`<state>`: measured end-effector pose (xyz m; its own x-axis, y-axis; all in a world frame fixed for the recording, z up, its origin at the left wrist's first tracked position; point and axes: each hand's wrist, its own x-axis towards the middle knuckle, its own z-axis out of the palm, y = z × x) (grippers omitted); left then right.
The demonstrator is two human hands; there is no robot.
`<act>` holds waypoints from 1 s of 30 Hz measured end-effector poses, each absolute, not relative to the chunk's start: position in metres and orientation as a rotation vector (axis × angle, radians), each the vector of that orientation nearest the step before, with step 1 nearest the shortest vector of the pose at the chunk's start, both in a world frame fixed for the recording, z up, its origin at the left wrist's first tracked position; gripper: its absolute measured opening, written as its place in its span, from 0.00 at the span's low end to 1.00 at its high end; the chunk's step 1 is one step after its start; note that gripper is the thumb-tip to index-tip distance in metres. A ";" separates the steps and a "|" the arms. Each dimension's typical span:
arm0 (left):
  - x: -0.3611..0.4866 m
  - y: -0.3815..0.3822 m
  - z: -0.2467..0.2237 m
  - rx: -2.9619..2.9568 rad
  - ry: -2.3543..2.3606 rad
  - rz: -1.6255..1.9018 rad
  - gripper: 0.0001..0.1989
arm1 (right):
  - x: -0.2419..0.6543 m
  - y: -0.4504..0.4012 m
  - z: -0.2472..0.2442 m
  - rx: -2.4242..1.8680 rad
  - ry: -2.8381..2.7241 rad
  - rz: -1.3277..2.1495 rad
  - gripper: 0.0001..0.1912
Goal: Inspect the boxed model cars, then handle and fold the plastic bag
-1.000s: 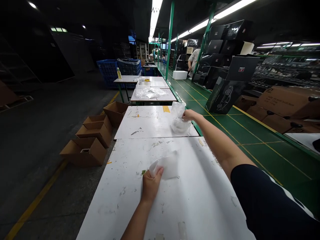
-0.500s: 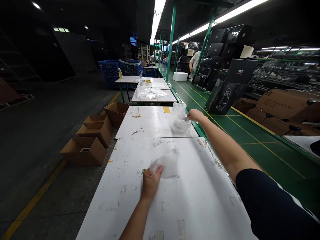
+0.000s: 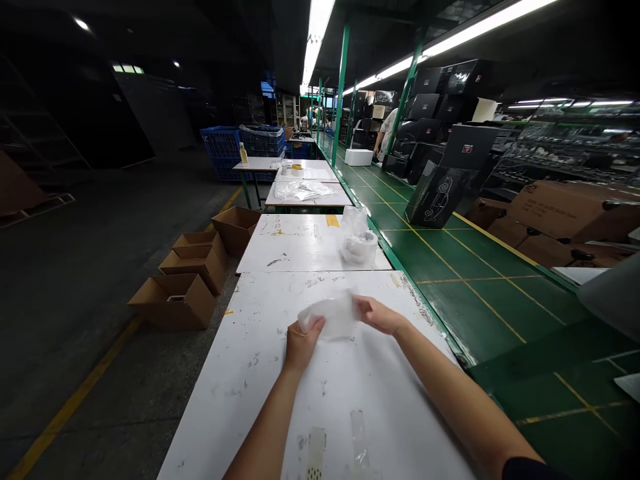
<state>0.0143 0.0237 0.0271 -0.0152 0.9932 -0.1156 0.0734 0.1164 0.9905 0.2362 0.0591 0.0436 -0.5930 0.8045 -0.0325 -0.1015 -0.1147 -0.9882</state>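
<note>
A translucent white plastic sheet or bag [image 3: 333, 317] is held over the white table [image 3: 260, 393]. My left hand [image 3: 303, 340] grips its left end, thumb on top. At its right edge is my right hand [image 3: 373, 313], its fingertips blurred against the plastic, so its grip is hard to make out. Farther ahead, a roll-shaped bundle of clear plastic [image 3: 359, 248] rests near the right side of the second table section [image 3: 300, 250].
Open cardboard boxes [image 3: 175, 303] stand on the floor at the left. A green conveyor surface [image 3: 440, 257] runs along the right, carrying a black box [image 3: 433, 197]. Beyond it are brown cartons [image 3: 565, 210]. A person [image 3: 386, 133] stands at the far right.
My right hand has come back from the plastic bundle on the farther table section to the right edge of the plastic in my left hand. The view has shifted slightly.
</note>
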 end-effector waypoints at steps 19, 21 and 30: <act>-0.001 -0.091 0.045 1.179 1.060 1.039 0.25 | 0.198 -0.097 0.025 -1.284 -1.003 1.258 0.21; -0.001 -0.099 0.025 1.170 1.098 1.125 0.23 | 0.194 -0.105 0.017 -1.283 -1.019 1.269 0.20; -0.001 -0.099 -0.011 1.264 1.136 1.233 0.19 | 0.185 -0.115 -0.004 -1.270 -1.048 1.204 0.17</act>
